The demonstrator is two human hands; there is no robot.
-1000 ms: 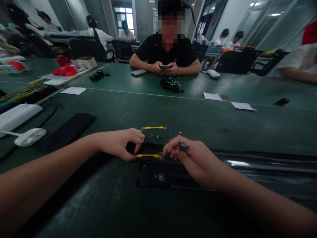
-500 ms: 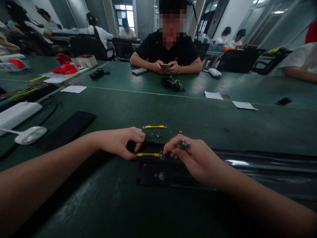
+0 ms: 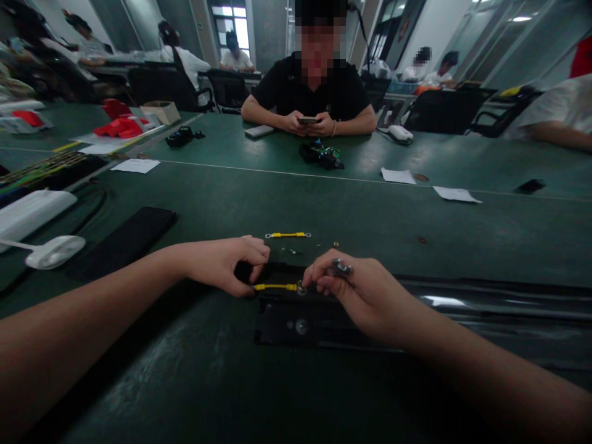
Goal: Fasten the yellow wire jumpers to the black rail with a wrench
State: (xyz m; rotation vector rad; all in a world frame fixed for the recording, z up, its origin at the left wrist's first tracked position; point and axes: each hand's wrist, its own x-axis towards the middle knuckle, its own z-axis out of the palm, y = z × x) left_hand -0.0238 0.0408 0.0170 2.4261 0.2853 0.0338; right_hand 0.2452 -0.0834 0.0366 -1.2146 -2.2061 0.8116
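A long black panel point(image 3: 296, 327) lies on the green table in front of me. Across its near end lies a short yellow wire point(image 3: 276, 287) with ring terminals. My left hand point(image 3: 226, 265) pinches the wire's left end against the panel. My right hand point(image 3: 351, 290) is closed at the wire's right terminal, fingertips on a small metal fastener there, and it holds a small metal tool point(image 3: 341, 267) between the fingers. A second yellow wire point(image 3: 287, 235) lies loose on the table beyond, with a few tiny screws and washers point(image 3: 293, 250) near it.
A person in black sits across the table holding a phone point(image 3: 308, 121), a small circuit assembly point(image 3: 321, 155) before them. Paper slips point(image 3: 398, 177), a black pad point(image 3: 123, 240), and white devices point(image 3: 50, 251) lie around. Other people sit at desks farther back.
Both hands stay at the wire's two ends; the view has only drifted slightly.
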